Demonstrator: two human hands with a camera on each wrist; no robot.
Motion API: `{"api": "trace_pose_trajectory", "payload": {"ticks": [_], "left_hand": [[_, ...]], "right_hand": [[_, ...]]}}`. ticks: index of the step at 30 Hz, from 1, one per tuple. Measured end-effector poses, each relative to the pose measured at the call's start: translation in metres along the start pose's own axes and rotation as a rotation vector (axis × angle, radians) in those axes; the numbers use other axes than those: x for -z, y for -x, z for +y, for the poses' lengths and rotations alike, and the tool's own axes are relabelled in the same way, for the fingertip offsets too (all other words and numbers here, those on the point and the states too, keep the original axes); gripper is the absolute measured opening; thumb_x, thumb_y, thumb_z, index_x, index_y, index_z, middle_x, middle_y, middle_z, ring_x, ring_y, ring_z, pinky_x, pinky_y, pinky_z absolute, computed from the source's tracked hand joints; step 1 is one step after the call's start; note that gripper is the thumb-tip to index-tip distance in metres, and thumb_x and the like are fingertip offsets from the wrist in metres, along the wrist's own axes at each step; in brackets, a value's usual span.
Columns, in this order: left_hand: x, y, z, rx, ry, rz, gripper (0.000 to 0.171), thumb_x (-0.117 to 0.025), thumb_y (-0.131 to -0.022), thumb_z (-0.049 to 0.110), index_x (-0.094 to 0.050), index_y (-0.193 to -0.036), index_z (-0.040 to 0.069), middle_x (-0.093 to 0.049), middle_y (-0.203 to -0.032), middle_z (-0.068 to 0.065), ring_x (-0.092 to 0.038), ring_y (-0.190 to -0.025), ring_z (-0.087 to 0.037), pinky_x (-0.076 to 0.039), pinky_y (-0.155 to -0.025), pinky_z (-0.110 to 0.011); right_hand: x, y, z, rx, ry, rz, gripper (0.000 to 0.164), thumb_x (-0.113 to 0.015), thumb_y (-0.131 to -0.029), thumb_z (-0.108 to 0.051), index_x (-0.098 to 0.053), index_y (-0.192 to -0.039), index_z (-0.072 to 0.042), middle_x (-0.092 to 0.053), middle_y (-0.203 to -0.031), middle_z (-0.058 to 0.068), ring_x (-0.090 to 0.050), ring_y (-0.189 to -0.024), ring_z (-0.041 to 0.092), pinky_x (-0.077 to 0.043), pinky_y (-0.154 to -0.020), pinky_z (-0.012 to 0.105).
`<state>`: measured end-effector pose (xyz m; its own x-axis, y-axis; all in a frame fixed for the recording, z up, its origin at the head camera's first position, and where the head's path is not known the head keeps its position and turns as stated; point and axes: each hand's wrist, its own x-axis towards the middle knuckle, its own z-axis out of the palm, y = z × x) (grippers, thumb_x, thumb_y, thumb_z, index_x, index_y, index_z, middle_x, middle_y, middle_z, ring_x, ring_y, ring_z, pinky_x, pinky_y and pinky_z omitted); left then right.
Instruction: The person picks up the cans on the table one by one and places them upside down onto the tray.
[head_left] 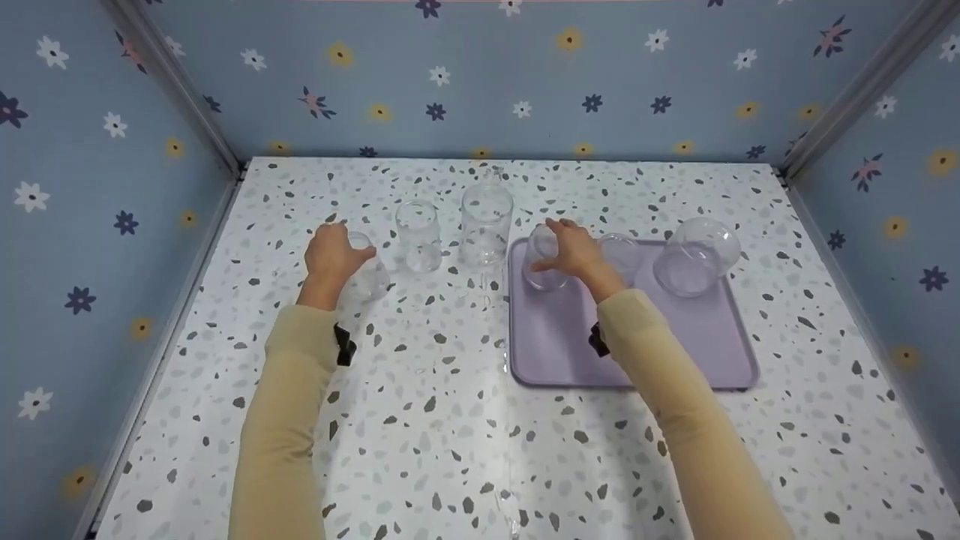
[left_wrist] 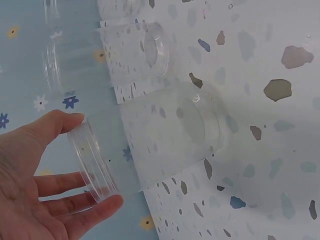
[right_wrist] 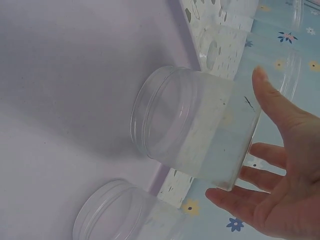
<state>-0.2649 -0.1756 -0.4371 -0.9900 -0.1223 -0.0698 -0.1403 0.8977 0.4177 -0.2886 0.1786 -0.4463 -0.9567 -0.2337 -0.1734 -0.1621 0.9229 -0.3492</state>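
- A person's left hand (head_left: 328, 251) is reaching over a clear jar (left_wrist: 170, 135) on the left of the counter (head_left: 420, 450), its fingers curling round the jar's top rim and gripping it.
- The right hand (head_left: 576, 251) is spreading its fingers wide apart about a second clear jar (right_wrist: 210, 127); I cannot tell whether they are touching it.
- That second jar is sitting at the far left corner of a purple tray (head_left: 559, 337).
- Between the hands, a short clear container (head_left: 418, 236) and a taller clear container (head_left: 486, 225) are standing side by side on the counter.
- Just right of the right hand, a small clear pot (head_left: 619, 259) is resting on the tray, with a large clear bowl (head_left: 694, 259) sitting beyond it at the far right corner.
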Motion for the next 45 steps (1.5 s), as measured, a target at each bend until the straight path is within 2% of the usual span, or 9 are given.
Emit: {"api": "trace_pose_trajectory", "payload": {"ticks": [7, 13, 19, 25, 29, 34, 38, 41, 45], "left_hand": [[0.004, 0.010, 0.000, -0.017, 0.023, 0.005, 0.056, -0.063, -0.080, 0.028, -0.049, -0.114, -0.014, -0.050, -0.110, -0.029, -0.050, -0.098, -0.041, -0.042, -0.082, -0.047], [0.002, 0.018, 0.004, -0.029, 0.069, 0.010, 0.059, -0.062, -0.080, 0.030, -0.049, -0.116, -0.014, -0.050, -0.115, -0.029, -0.050, -0.101, -0.041, -0.043, -0.083, -0.046], [0.000, 0.025, 0.010, -0.040, 0.117, 0.025, 0.059, -0.063, -0.080, 0.032, -0.049, -0.116, -0.013, -0.050, -0.116, -0.029, -0.050, -0.102, -0.041, -0.041, -0.086, -0.046], [-0.003, 0.030, 0.010, -0.063, 0.157, 0.047, 0.060, -0.062, -0.079, 0.033, -0.050, -0.115, -0.014, -0.050, -0.116, -0.029, -0.051, -0.100, -0.042, -0.040, -0.084, -0.049], [-0.006, 0.035, 0.011, -0.080, 0.210, 0.059, 0.060, -0.063, -0.079, 0.032, -0.050, -0.114, -0.015, -0.052, -0.113, -0.030, -0.054, -0.095, -0.040, -0.043, -0.081, -0.046], [-0.010, 0.041, 0.014, -0.097, 0.253, 0.061, 0.059, -0.063, -0.079, 0.034, -0.052, -0.112, -0.015, -0.054, -0.110, -0.029, -0.057, -0.088, -0.038, -0.047, -0.075, -0.044], [-0.014, 0.045, 0.018, -0.112, 0.274, 0.054, 0.059, -0.062, -0.080, 0.035, -0.053, -0.112, -0.014, -0.055, -0.109, -0.028, -0.057, -0.090, -0.036, -0.047, -0.075, -0.044], [-0.016, 0.049, 0.020, -0.122, 0.302, 0.054, 0.058, -0.061, -0.080, 0.034, -0.054, -0.111, -0.014, -0.056, -0.107, -0.028, -0.057, -0.092, -0.036, -0.047, -0.076, -0.043], [-0.021, 0.054, 0.024, -0.136, 0.339, 0.048, 0.057, -0.060, -0.081, 0.035, -0.054, -0.111, -0.013, -0.057, -0.104, -0.026, -0.057, -0.086, -0.032, -0.047, -0.074, -0.041]], "right_hand": [[0.001, 0.004, -0.004, -0.006, -0.027, 0.005, 0.095, -0.074, -0.068, -0.041, -0.024, -0.139, -0.004, -0.018, -0.142, 0.023, -0.023, -0.126, 0.040, -0.025, -0.099, 0.049], [0.001, 0.010, -0.006, 0.006, -0.004, 0.072, 0.089, -0.072, -0.071, -0.039, -0.028, -0.137, 0.000, -0.018, -0.142, 0.021, -0.018, -0.128, 0.038, -0.025, -0.100, 0.047], [0.001, 0.019, -0.008, 0.054, -0.031, 0.146, 0.083, -0.073, -0.072, -0.036, -0.033, -0.134, 0.002, -0.023, -0.140, 0.022, -0.021, -0.127, 0.036, -0.024, -0.101, 0.045], [0.003, 0.031, -0.006, 0.096, -0.127, 0.220, 0.075, -0.072, -0.073, -0.033, -0.040, -0.130, 0.001, -0.028, -0.138, 0.023, -0.025, -0.126, 0.036, -0.024, -0.100, 0.047], [0.003, 0.041, -0.004, 0.150, -0.187, 0.293, 0.068, -0.071, -0.074, -0.034, -0.046, -0.125, 0.002, -0.032, -0.134, 0.024, -0.030, -0.123, 0.037, -0.026, -0.098, 0.049], [0.000, 0.051, -0.005, 0.201, -0.237, 0.392, 0.060, -0.072, -0.074, -0.027, -0.050, -0.121, 0.002, -0.035, -0.132, 0.025, -0.034, -0.120, 0.038, -0.027, -0.098, 0.047], [-0.005, 0.057, -0.007, 0.235, -0.262, 0.459, 0.055, -0.073, -0.074, -0.024, -0.053, -0.118, 0.001, -0.038, -0.129, 0.023, -0.037, -0.117, 0.036, -0.028, -0.096, 0.048], [-0.007, 0.062, -0.009, 0.265, -0.289, 0.484, 0.051, -0.072, -0.074, -0.023, -0.054, -0.116, 0.002, -0.039, -0.128, 0.022, -0.038, -0.117, 0.036, -0.029, -0.095, 0.047], [-0.009, 0.068, -0.012, 0.303, -0.325, 0.514, 0.049, -0.072, -0.075, -0.020, -0.054, -0.114, 0.002, -0.040, -0.127, 0.021, -0.038, -0.117, 0.035, -0.030, -0.096, 0.044]]}}
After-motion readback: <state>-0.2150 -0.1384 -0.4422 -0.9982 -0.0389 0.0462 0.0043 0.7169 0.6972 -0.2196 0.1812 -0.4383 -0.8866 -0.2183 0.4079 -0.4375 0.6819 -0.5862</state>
